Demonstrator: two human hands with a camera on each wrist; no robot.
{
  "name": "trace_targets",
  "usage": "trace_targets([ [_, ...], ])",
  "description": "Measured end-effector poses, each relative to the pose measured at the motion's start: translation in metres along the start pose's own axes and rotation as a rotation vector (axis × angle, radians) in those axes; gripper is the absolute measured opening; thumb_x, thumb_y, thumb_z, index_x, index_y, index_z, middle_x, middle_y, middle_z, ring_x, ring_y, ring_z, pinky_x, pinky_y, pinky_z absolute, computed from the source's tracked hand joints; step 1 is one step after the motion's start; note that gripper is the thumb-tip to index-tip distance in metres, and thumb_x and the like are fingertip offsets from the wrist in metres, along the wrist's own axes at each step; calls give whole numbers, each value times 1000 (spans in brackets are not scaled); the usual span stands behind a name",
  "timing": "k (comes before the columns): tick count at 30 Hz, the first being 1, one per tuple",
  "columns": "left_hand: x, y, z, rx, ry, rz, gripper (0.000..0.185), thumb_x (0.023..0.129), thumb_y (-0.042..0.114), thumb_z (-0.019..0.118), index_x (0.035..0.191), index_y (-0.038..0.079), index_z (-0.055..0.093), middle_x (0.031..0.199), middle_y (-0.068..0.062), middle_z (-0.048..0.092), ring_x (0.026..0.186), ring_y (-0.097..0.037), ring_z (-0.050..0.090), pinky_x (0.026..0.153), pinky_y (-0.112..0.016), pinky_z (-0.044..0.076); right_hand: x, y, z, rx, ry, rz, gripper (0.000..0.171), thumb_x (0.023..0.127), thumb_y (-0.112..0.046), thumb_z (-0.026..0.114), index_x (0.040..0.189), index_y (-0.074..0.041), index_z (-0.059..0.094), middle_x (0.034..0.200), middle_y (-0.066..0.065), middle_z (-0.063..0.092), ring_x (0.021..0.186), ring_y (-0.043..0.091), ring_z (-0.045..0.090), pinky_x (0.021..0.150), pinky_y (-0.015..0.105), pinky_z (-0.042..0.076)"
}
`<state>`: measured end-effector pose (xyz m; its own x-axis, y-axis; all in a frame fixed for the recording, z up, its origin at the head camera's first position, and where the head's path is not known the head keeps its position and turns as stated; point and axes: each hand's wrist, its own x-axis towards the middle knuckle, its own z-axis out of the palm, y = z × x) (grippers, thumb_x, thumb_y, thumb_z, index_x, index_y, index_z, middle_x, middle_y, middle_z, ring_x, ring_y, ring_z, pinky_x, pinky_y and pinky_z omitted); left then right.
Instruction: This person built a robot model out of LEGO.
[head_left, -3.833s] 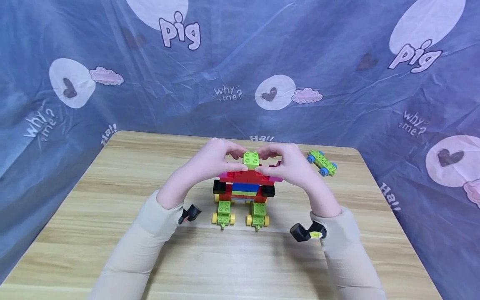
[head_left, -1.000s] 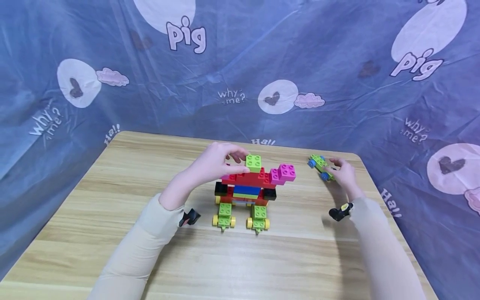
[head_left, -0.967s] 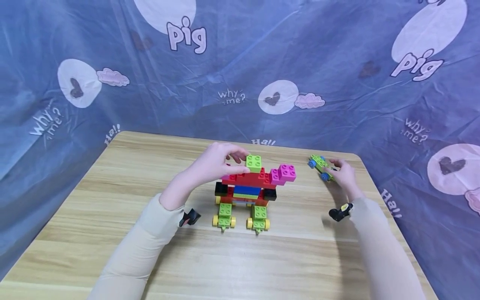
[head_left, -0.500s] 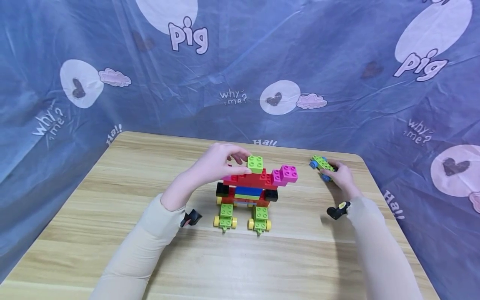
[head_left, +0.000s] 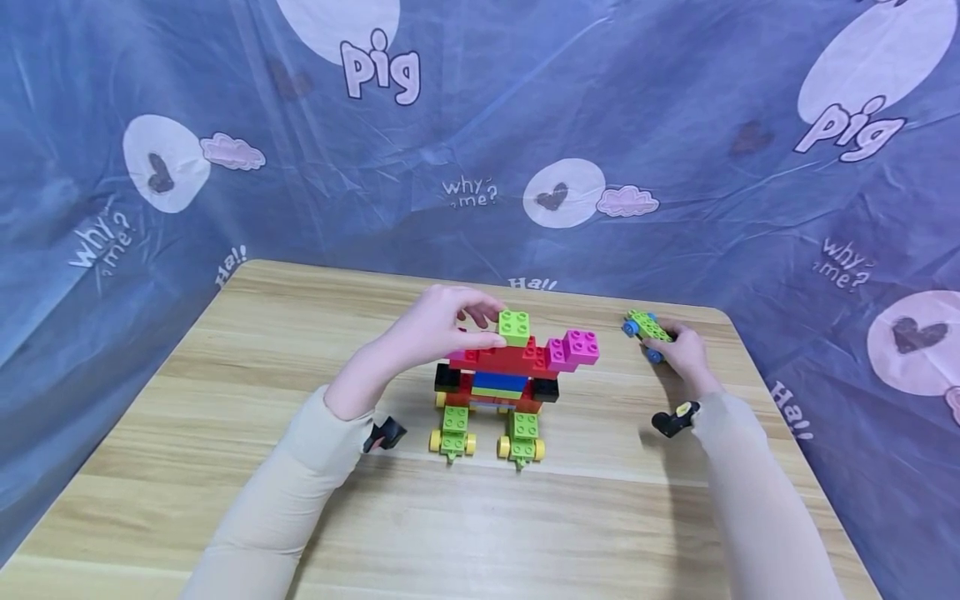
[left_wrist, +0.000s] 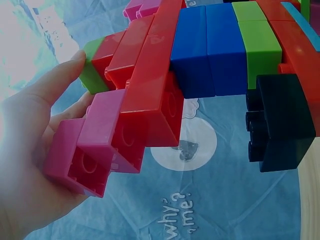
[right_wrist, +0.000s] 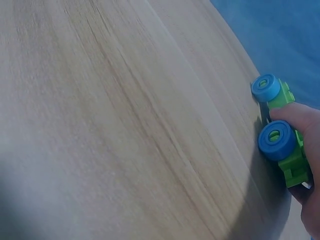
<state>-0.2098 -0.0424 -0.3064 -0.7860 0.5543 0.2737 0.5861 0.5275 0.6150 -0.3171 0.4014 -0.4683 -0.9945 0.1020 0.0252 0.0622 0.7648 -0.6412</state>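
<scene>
Green wheeled piece [head_left: 647, 331] with blue wheels sits near the table's [head_left: 225, 433] far right corner — the right hand [head_left: 678, 354] curls its fingers round it. Well apart, at mid-table, stands the brick model [head_left: 510, 379]; the left hand [head_left: 431, 329] pinches its upper left side, thumb beside the lime top brick [head_left: 514, 327].

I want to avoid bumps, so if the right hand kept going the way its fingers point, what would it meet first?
The right hand already holds the green wheeled piece. Beyond that, probably only the table edge, then the blue backdrop; depth is unclear.
</scene>
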Motion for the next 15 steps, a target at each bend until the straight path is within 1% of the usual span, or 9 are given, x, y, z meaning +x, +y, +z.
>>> trace_targets([
  [8, 0, 0, 0, -12, 3, 6, 42, 84, 26, 78, 119, 5, 69, 106, -7, 74, 91, -16, 69, 84, -32, 56, -1, -1, 1, 13, 4, 2, 57, 93, -23, 64, 139, 6, 47, 135, 32, 51, 118, 43, 49, 99, 51, 41],
  [15, 0, -1, 0, -12, 8, 9, 41, 84, 26, 78, 118, 5, 69, 105, -7, 74, 90, -16, 69, 80, -30, 56, -3, -4, 1, 17, 12, 15, 56, 94, -23, 63, 139, 7, 47, 136, 32, 50, 120, 44, 48, 101, 53, 40],
])
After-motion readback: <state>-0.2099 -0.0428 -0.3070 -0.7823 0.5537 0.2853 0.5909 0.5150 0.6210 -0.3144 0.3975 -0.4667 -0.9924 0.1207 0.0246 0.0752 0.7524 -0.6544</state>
